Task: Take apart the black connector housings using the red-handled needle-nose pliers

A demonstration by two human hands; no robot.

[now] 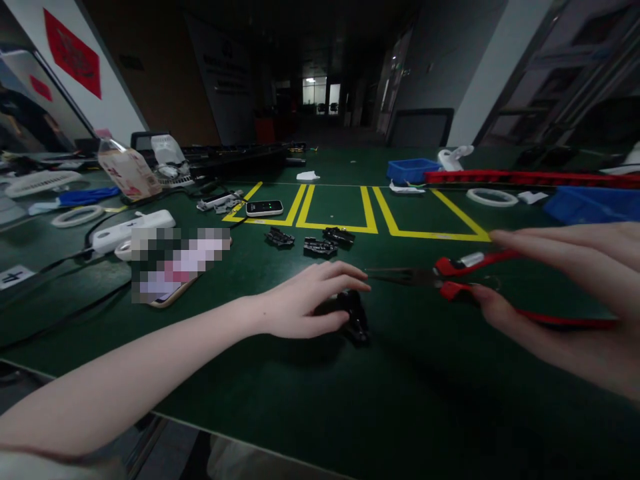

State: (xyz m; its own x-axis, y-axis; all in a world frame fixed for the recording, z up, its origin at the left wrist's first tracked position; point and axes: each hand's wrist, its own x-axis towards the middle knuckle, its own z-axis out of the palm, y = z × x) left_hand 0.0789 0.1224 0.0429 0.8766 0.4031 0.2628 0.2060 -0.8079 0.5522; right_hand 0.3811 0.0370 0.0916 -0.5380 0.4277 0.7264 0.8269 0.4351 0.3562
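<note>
My left hand (320, 300) rests its fingers on a small black plastic part (356, 319) on the green table, thumb at its near side and fingers over the top. In my right hand (565, 287) is a pair of long-nose pliers (450, 275) with red handles. The fingers and thumb lie along the spread handles, and the jaws point left, their tips close to my left fingertips. Farther back lie similar black parts: one on the left (279, 237), one in the middle (320, 247) and one on the right (339, 235).
A phone (185, 270) and a white power strip (133, 230) lie at left with black cables. Yellow tape (440, 235) marks squares on the table (280, 413). Behind stand a black device (265, 208), a blue bin (413, 171), a tape roll (491, 197) and a bottle (127, 167).
</note>
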